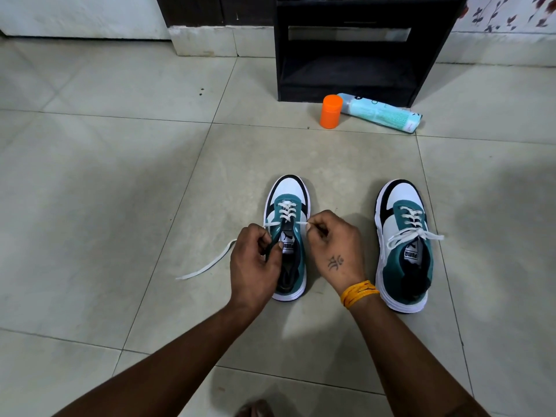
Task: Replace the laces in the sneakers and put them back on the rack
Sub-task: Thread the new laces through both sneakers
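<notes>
**Two hands at the laces of the left sneaker, in front of the rack**

The landmark is the black rack (pixel 355 49), which stands on the tiled floor (pixel 120 145) at the far side. Its shelves are dark, and I cannot tell if anything lies in them.

Near the person and to the left of the rack, a loose end of the white lace (pixel 207 263) lies flat on the floor. It runs toward the left hand (pixel 255 260). This hand is curled at the tongue of the left sneaker (pixel 287 236), with thumb and fingers pinching the dark edge there. The sneaker is teal, white and black, stands upright on its sole, and its toe points toward the rack. The lace is crossed only through its front eyelets.

The right hand (pixel 334 245) pinches the other end of the lace just beside the sneaker, and the lace is drawn straight. A yellow band (pixel 359 293) sits on this wrist.

Close in front of the rack, an orange cap (pixel 331 111) stands upright, and a pale blue bottle (pixel 382 114) lies on its side touching it.

Below the right part of the rack, the right sneaker (pixel 403 248) stands apart, fully laced with a bow.
</notes>
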Action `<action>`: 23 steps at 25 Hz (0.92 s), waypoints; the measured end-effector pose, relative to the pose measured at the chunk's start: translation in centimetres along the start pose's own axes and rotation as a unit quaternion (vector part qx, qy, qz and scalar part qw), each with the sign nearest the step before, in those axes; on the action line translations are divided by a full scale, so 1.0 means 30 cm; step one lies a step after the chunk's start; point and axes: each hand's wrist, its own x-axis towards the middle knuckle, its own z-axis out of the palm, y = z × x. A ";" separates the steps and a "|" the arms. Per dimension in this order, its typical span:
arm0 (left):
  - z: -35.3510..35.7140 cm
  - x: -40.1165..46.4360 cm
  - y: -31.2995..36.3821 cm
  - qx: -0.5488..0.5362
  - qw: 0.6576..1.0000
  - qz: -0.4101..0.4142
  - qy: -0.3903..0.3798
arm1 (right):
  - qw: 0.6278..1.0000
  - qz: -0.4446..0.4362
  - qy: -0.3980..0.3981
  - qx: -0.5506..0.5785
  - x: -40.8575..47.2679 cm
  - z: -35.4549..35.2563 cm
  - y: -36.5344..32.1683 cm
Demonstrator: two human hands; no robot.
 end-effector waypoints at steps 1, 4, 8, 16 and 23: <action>-0.004 0.003 0.004 0.002 1.000 0.009 -0.003 | 0.999 0.025 0.001 0.039 0.003 -0.009 -0.005; -0.025 0.030 0.029 0.010 0.998 0.065 -0.010 | 0.990 0.074 -0.008 0.118 0.013 -0.055 -0.040; -0.023 0.151 0.120 0.117 0.975 0.153 -0.114 | 0.992 0.008 -0.019 0.128 0.024 -0.098 -0.089; -0.042 0.256 0.224 -0.031 0.989 0.047 -0.136 | 0.983 -0.117 0.140 -0.005 0.021 -0.130 -0.121; -0.108 0.230 0.288 -0.172 0.975 -0.062 -0.125 | 0.992 -0.050 -0.014 0.115 0.009 -0.044 -0.185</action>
